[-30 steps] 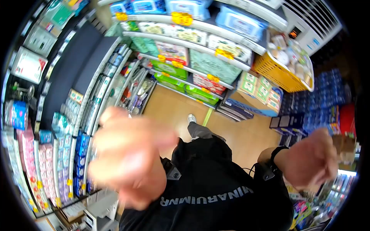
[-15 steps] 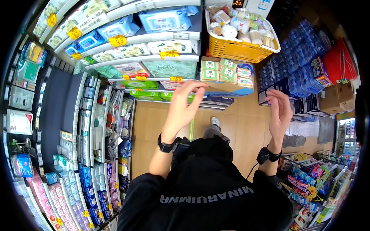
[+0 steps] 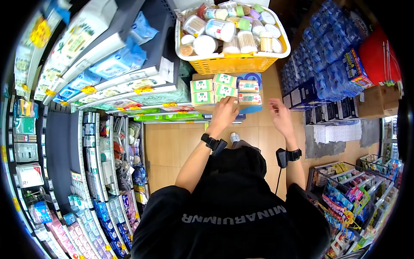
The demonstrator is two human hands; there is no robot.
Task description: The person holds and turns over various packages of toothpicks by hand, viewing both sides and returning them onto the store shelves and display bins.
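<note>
My left hand [image 3: 224, 114] is at the front edge of several small green-and-cream packs [image 3: 225, 91], its fingers loosely bent. Whether the fingertips touch a pack I cannot tell. These packs, along with smaller red-and-green ones [image 3: 249, 86], sit on top of a cardboard box with a blue side [image 3: 252, 107]. To the right of the box, my right hand [image 3: 281, 116] hangs in the air, fingers slightly curled and holding nothing. Behind the packs stands a yellow basket [image 3: 233, 65] heaped with tubs of cotton swabs [image 3: 220, 30] and toothpicks.
Shelves of wipes and tissues [image 3: 118, 60] rise on the left, close to the box. Wrapped blue bottles [image 3: 332, 64] are stacked at the right. Below them stand wire racks of small goods [image 3: 345, 198]. A tiled floor [image 3: 172, 146] lies under me.
The view has moved closer to the basket and packs. My left hand has moved from beside the shelf to the packs. My right hand has come nearer the box.
</note>
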